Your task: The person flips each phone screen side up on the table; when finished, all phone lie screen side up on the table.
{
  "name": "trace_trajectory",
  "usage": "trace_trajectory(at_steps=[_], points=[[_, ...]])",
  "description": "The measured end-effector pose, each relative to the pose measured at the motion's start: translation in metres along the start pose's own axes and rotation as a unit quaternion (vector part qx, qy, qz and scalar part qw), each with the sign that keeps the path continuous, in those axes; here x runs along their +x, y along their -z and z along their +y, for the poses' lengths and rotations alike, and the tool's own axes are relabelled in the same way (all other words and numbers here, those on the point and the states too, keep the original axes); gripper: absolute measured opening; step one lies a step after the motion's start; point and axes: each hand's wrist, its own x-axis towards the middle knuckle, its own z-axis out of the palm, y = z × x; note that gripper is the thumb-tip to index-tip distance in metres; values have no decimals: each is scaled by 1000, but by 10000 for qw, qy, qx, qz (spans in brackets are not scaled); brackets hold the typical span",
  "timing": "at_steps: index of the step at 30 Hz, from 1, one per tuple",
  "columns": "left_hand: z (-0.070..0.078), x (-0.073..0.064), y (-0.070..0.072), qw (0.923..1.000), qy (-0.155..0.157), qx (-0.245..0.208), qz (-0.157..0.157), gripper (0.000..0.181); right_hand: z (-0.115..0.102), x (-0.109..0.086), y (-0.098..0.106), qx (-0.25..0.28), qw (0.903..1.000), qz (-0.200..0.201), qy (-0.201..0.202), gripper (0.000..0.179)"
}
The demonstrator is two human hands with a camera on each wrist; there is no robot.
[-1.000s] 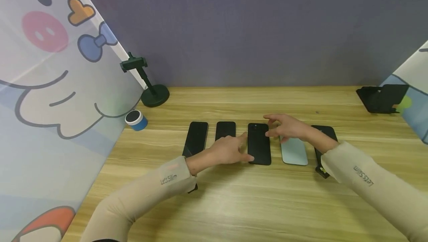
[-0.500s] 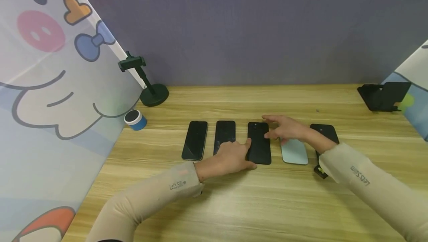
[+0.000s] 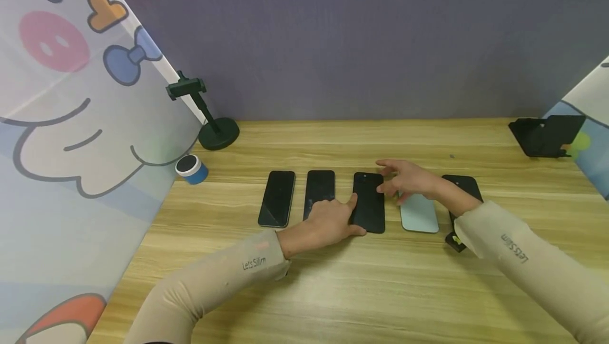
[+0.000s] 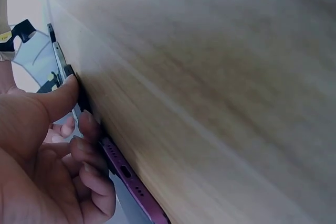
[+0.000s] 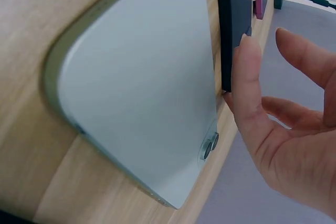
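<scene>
Five phones are lying in a row on a light wood-grained surface [image 3: 333, 296]. A slim matte-black phone with rounded corners [image 3: 371, 204] is sitting in the middle, back up. The left hand [image 3: 330, 222] is staying loose, its thumb and forefinger spreading against that phone's lower left corner, its other fingers bending softly. The right hand [image 3: 408, 177] is hovering over the top of a pale mint-green phone [image 3: 420, 216], fingers parting, the tips reaching the black phone's upper right edge; how firmly they are pressing cannot be told. A dark-screened phone with a magenta edge [image 4: 131, 179] is lying beside the left hand; another black-screened phone [image 3: 277, 198] is lying farther left. A black phone [image 3: 462, 186] is lying partly under the right forearm.
</scene>
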Motion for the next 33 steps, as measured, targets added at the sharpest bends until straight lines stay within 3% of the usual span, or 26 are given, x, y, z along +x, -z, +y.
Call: trace_trajectory(at_steps=[6,16,23,33], points=[[-1,0,-1,9999,-36,31,123,91,-2,3,1,131,9999,-73,7,89],[-1,-1,-4,9996,-175,21,227,91,9,17,8,801,9965,-249,-63,78],[-3,-2,-4,9994,-225,-4,253,90,14,23,11,763,9968,-226,-78,63],[-4,1,-5,9994,-185,-5,300,91,11,28,3,972,9949,-236,-108,62]])
